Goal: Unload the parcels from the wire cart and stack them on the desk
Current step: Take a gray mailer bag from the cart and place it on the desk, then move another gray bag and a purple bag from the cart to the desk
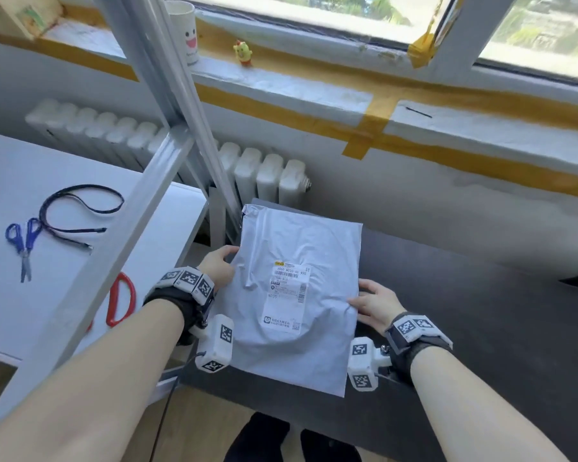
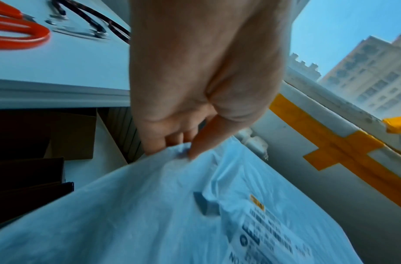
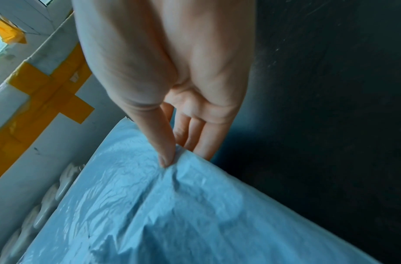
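A grey plastic mailer parcel [image 1: 294,295] with a white shipping label [image 1: 287,295] lies over the dark desk [image 1: 481,328], its near edge hanging past the desk's front. My left hand [image 1: 219,266] pinches the parcel's left edge, thumb on top and fingers beneath, as the left wrist view shows on the parcel [image 2: 172,214]. My right hand [image 1: 374,301] pinches the right edge the same way, with the thumb pressing a crease into the parcel [image 3: 172,205]. The wire cart is out of view.
A white table [image 1: 80,255] stands to the left with blue scissors [image 1: 22,245], red scissors [image 1: 121,300] and a dark lanyard [image 1: 77,211]. A grey metal frame [image 1: 154,155] crosses in front of it. A radiator [image 1: 267,175] and a taped windowsill [image 1: 347,105] lie behind.
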The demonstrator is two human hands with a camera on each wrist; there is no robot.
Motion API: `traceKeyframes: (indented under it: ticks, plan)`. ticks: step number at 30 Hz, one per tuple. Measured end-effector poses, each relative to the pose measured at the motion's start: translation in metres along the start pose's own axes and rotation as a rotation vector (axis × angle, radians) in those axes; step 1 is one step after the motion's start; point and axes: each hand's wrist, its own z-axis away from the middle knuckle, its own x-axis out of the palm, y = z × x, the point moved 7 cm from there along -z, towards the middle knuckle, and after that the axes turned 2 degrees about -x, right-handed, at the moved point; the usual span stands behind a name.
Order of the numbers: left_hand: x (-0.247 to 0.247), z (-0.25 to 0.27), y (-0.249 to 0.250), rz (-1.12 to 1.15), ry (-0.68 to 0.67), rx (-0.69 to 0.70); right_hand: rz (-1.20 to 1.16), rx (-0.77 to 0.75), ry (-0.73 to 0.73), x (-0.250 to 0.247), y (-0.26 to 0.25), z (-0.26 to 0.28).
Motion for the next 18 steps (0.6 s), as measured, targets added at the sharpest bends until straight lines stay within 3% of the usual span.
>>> traceKeyframes:
  ticks: [3, 10, 13, 18]
  plan:
    - [-0.002, 0.003, 0.004, -0.134, 0.141, 0.012, 0.051, -0.007, 0.081, 0.001, 0.004, -0.004]
    - [0.008, 0.018, 0.025, -0.461, 0.263, 0.062, 0.289, -0.022, 0.168, -0.012, 0.009, 0.001]
    - [0.034, 0.028, 0.041, -0.596, 0.218, 0.153, 0.509, -0.061, 0.231, -0.035, 0.012, 0.013]
    - [0.110, 0.048, 0.055, -0.782, -0.021, 0.282, 0.652, -0.058, 0.341, -0.074, 0.021, 0.051]
